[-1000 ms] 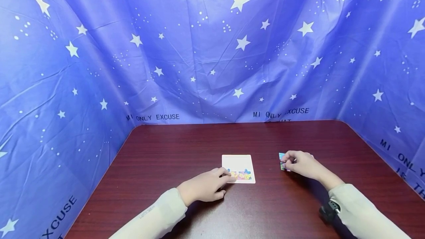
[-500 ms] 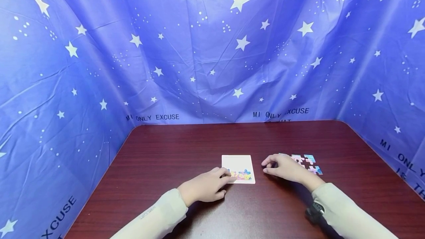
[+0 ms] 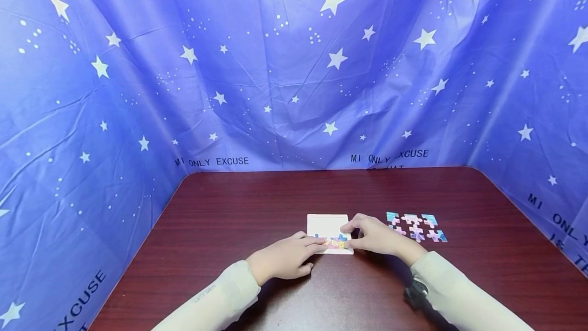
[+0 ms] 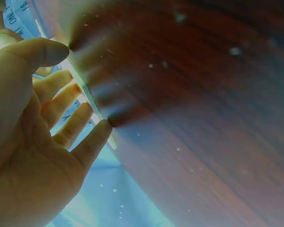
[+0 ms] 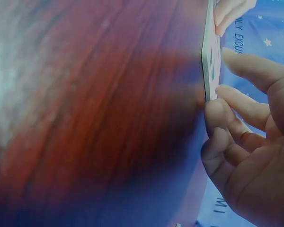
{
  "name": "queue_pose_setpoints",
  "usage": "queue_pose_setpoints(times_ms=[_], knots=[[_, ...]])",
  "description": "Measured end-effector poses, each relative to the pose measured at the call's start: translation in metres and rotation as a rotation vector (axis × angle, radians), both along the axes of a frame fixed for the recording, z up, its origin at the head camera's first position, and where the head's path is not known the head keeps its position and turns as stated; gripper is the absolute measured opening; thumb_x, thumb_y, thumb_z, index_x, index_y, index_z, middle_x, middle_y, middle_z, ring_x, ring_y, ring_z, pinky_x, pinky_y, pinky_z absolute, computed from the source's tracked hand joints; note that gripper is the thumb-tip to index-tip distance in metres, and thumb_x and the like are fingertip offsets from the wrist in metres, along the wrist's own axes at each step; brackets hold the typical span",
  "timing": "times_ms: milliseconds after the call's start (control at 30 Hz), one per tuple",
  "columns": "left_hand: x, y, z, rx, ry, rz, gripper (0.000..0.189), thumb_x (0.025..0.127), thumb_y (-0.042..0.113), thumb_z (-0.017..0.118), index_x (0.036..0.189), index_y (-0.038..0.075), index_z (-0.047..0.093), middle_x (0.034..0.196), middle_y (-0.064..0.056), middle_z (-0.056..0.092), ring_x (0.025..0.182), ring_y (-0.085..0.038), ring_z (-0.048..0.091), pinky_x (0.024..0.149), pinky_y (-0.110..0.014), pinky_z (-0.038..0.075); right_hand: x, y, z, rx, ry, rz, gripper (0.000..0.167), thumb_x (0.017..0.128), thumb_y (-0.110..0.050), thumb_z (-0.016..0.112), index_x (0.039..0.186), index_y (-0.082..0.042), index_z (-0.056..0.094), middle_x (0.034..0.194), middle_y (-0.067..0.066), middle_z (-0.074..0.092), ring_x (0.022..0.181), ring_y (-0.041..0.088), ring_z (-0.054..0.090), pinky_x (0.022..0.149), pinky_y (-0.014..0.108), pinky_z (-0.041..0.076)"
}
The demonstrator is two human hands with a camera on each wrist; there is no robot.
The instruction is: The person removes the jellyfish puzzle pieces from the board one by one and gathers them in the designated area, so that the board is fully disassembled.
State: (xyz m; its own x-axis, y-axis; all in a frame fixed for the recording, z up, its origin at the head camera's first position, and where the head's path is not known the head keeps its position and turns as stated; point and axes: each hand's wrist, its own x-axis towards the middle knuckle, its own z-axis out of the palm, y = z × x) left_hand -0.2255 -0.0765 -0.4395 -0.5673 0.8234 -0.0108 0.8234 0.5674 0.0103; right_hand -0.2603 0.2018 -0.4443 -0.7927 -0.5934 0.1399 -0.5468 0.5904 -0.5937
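A square white puzzle tray (image 3: 327,222) lies flat on the table, with colourful jigsaw pieces (image 3: 339,241) along its near side. Fairly straight fingers of my left hand (image 3: 286,258) rest over the tray's left near corner and part of the pieces. My right hand (image 3: 378,235) is at the tray's right edge, thumb and index finger apart. From the right wrist view, the other fingers of my right hand (image 5: 255,146) curl loosely beside the tray (image 5: 208,71), and no piece shows between them. Fingers hide parts of the picture.
Several loose jigsaw pieces (image 3: 416,233) in pink and blue lie in two rows to the right of my right hand. The dark red wooden table (image 3: 229,203) ends at a blue star-printed curtain (image 3: 275,91) on the back and sides.
My right hand has moved left from the loose pieces to the tray's right edge, uncovering those pieces. My left hand has stayed at the tray.
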Motion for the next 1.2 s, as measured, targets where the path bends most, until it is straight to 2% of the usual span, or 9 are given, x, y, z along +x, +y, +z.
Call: queue_pose_setpoints(times_ms=[400, 733, 933, 1200], knots=[[0.001, 0.0, 0.0, 0.0, 0.005, 0.001, 0.054, 0.096, 0.022, 0.064, 0.147, 0.012, 0.051, 0.152, 0.001, 0.047, 0.127, -0.019, 0.049, 0.108, -0.024, 0.037, 0.004, -0.006, -0.001, 0.034, 0.011, 0.012, 0.047, 0.083, -0.02, 0.082, 0.119, 0.006, 0.07, 0.099, 0.003, 0.055, 0.067, 0.0, 0.051, 0.064, 0.023, 0.049], [0.0, -0.001, -0.002, 0.003, 0.005, -0.004, 0.055, 0.095, 0.021, 0.065, 0.147, 0.012, 0.051, 0.152, 0.001, 0.047, 0.125, -0.018, 0.05, 0.106, -0.024, 0.038, 0.006, -0.01, -0.001, 0.034, 0.046, 0.011, 0.033, 0.081, -0.013, 0.082, 0.109, 0.001, 0.072, 0.097, 0.003, 0.059, 0.071, 0.001, 0.053, 0.067, 0.023, 0.049], [-0.002, 0.0, -0.001, 0.002, 0.018, -0.029, 0.054, 0.095, 0.02, 0.065, 0.146, 0.01, 0.052, 0.151, -0.001, 0.048, 0.124, -0.02, 0.051, 0.107, -0.024, 0.037, 0.006, -0.013, -0.001, 0.018, 0.024, -0.012, 0.033, 0.079, -0.009, 0.083, 0.107, 0.0, 0.068, 0.095, 0.002, 0.059, 0.07, 0.002, 0.052, 0.065, 0.024, 0.049], [0.0, 0.002, 0.001, 0.0, 0.011, -0.015, 0.054, 0.094, 0.02, 0.065, 0.146, 0.011, 0.053, 0.15, 0.0, 0.048, 0.125, -0.019, 0.05, 0.106, -0.023, 0.037, 0.006, -0.014, -0.005, -0.016, 0.001, -0.024, 0.033, 0.078, -0.005, 0.081, 0.105, -0.005, 0.062, 0.091, -0.001, 0.061, 0.069, 0.004, 0.052, 0.064, 0.025, 0.047]])
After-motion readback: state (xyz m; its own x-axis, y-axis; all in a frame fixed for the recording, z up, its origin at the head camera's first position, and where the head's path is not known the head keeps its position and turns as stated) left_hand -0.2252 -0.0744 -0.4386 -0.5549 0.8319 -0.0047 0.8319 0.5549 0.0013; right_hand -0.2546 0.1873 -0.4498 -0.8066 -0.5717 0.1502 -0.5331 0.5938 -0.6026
